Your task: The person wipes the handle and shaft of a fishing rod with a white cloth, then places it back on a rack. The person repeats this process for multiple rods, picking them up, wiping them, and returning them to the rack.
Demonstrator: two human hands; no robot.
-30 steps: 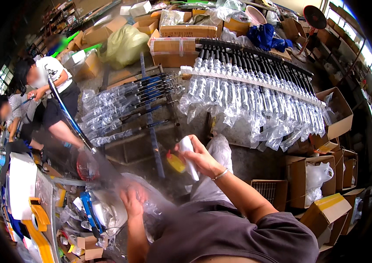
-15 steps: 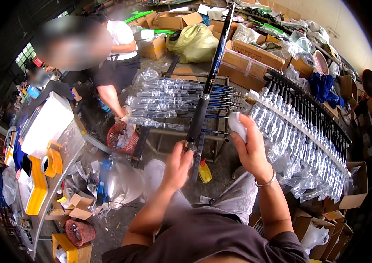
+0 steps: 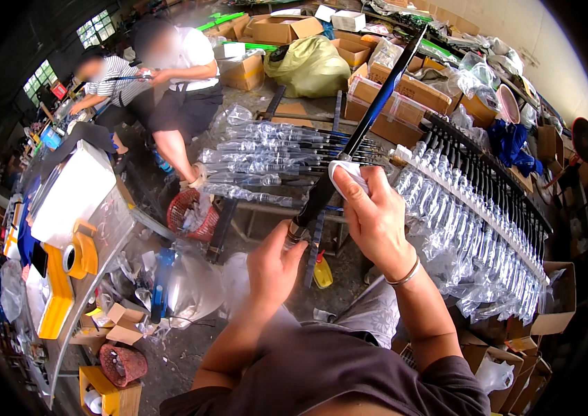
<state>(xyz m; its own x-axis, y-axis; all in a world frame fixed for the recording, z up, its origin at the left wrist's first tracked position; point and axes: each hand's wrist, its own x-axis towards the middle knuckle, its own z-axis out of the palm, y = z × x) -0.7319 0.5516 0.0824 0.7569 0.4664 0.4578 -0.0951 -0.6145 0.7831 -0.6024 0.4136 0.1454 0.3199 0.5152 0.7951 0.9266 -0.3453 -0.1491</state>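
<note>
A black and blue fishing rod [image 3: 385, 93] slants up and to the right in front of me. My left hand [image 3: 271, 267] is wrapped round its lower end, below the dark grip. Higher up, my right hand [image 3: 378, 218] presses a white cloth [image 3: 349, 172] against the rod, just above the grip; the fingers' far side is hidden. Behind the rod, several fishing rods with plastic-wrapped handles [image 3: 256, 158] lie across a metal stand [image 3: 235, 220]. To the right, many more wrapped rods [image 3: 470, 229] rest in a row along a rack.
At the left, a table [image 3: 110, 232] carries yellow tape [image 3: 84, 255] and a white box [image 3: 75, 191]. A red basket [image 3: 193, 215] and a yellow bottle [image 3: 322, 272] stand on the floor. Two people [image 3: 184, 73] work at the far left. Cardboard boxes [image 3: 283, 29] fill the back.
My right hand has moved left with the cloth and now touches the rod. The rod's far end has swung to the right. One co-worker has straightened up.
</note>
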